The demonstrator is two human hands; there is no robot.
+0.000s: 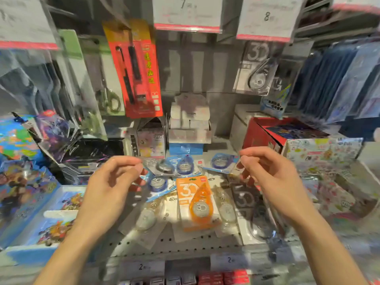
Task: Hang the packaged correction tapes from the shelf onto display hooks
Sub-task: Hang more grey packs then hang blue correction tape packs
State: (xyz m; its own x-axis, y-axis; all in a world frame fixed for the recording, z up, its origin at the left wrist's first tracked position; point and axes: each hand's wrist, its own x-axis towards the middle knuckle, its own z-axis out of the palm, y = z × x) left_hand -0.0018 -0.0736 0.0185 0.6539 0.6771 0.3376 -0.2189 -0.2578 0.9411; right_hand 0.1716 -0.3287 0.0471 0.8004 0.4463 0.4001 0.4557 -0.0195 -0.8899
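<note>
Nearest, at 6 o'clock, shelf-edge tags [229, 260] read "2". Left hand [107, 188] pinched the corner of a blue tape pack [158, 184]; right hand [273, 179] pinched the edge of another blue pack [221, 162]. Judgement: best to lift one pack clear, find its hang hole, then thread it. At centre lay an orange pack [195, 200] marked "30", a clear one beside it marked "40m". At 12 o'clock, price cards [187, 11] read "7" and "8"; a grey pack [257, 68] marked "30" hung at 1 o'clock.

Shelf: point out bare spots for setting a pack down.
Bare: the perforated grey shelf front, below the orange correction-tape pack. Also the empty back panel beside the red pen card. Crowded: mid-shelf, blue tape packs between both hands.
</note>
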